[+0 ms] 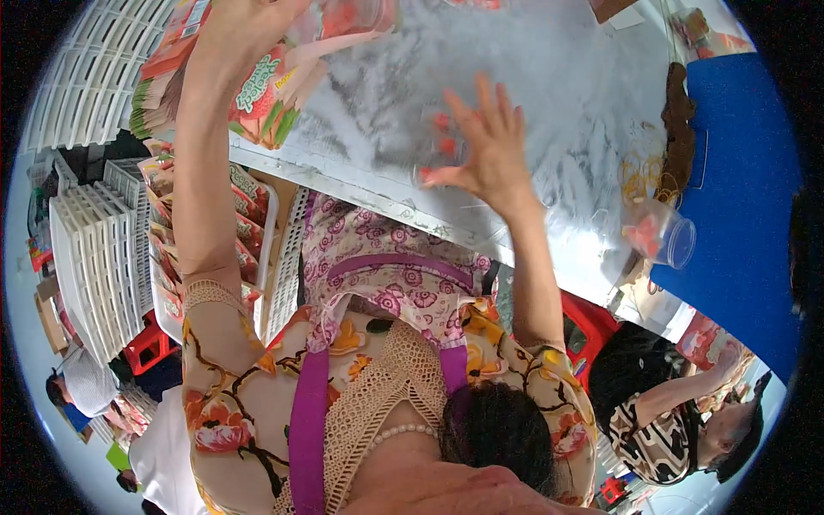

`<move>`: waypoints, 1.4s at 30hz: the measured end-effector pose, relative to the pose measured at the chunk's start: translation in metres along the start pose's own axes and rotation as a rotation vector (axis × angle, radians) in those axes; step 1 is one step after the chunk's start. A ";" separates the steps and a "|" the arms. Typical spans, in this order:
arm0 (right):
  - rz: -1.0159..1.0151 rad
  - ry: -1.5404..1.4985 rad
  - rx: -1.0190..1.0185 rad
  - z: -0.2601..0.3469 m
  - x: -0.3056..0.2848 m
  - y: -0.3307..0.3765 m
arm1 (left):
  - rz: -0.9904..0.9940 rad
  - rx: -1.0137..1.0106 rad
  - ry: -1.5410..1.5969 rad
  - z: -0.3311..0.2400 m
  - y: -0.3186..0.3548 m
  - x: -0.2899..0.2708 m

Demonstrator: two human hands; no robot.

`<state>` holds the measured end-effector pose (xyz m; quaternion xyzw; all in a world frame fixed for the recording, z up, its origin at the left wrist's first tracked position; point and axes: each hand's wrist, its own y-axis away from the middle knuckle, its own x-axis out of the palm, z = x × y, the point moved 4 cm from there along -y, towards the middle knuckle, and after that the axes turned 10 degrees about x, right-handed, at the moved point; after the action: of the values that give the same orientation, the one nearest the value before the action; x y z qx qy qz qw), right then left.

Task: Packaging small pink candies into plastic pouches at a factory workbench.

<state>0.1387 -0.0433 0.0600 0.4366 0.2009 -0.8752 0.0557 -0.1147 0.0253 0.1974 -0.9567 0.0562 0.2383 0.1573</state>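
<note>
Spreading the fingers (487,103) of the right hand (495,159) wide over the middle of the worktop (386,86), just beside small red pieces (446,146) lying toward its near edge. Reaching with the left hand (251,13) over the far left part of the worktop, near a clear package (343,17) with red contents; being unable to tell its grip, cut by the view. Seeing also printed packets (268,99) at the worktop's left side and a clear jar (680,243) at its right edge.
</note>
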 end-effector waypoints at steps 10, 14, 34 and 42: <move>0.074 0.017 -0.080 0.005 0.064 0.004 | 0.180 -0.087 0.156 0.036 0.022 0.026; -0.170 -0.182 0.012 -0.017 0.062 0.001 | 0.122 -0.012 0.173 0.027 0.028 0.052; -0.333 -1.266 0.108 0.037 -0.060 -0.064 | 0.116 -0.079 0.053 0.002 0.020 0.101; -0.223 -0.395 0.433 -0.023 -0.057 -0.007 | 0.051 0.068 0.264 -0.003 0.027 0.070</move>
<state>0.1882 -0.0319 0.0945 0.2353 0.0418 -0.9662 -0.0971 -0.0571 -0.0031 0.1592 -0.9721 0.1086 0.1124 0.1750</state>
